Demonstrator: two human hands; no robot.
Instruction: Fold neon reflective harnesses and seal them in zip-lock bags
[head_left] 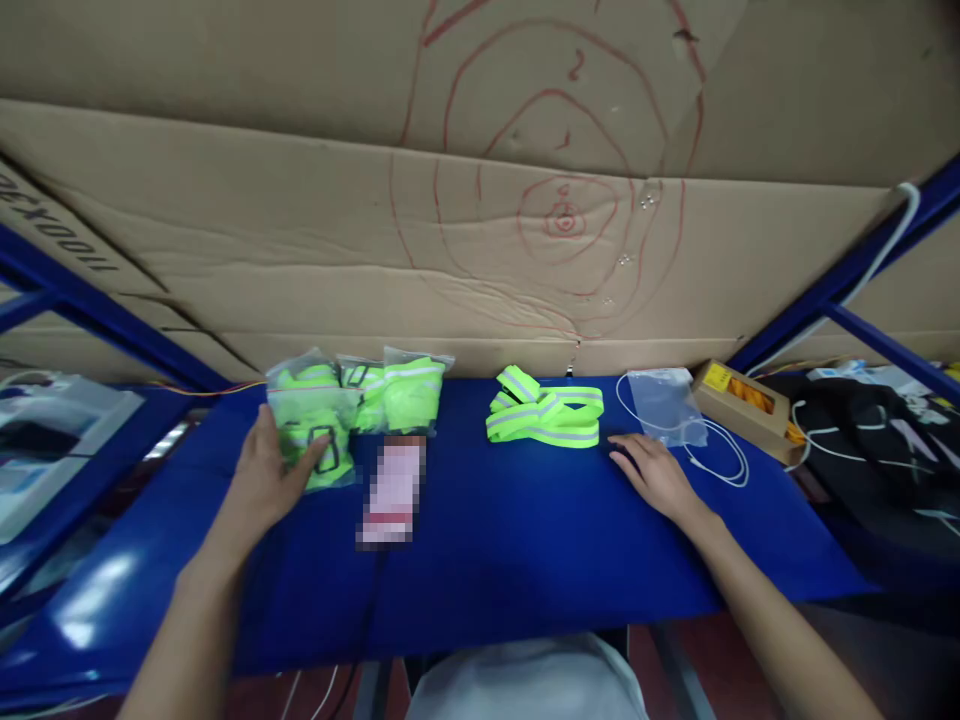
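Observation:
My left hand [264, 478] grips a clear zip bag [311, 415] at the left, its thumb across the front and its fingers along the side. Inside the bag is a folded neon-yellow strap with a black buckle. Two more bags with neon straps, a nearer bag [412, 395] and a partly covered bag [364, 395], stand just right of it. My right hand [660, 478] rests on the table with fingers stretched apart. Something dark, perhaps a shadow, shows beneath them. Left of these fingers lies a loose neon-yellow reflective strap [544, 410], folded in loops.
A phone-shaped pixelated thing [394, 490] lies on the blue table [487, 560]. At the right are an empty clear bag [667, 400], a white cable [739, 455], an open cardboard box [746, 405] and a black bag [862, 430]. Cardboard [300, 230] closes off the back.

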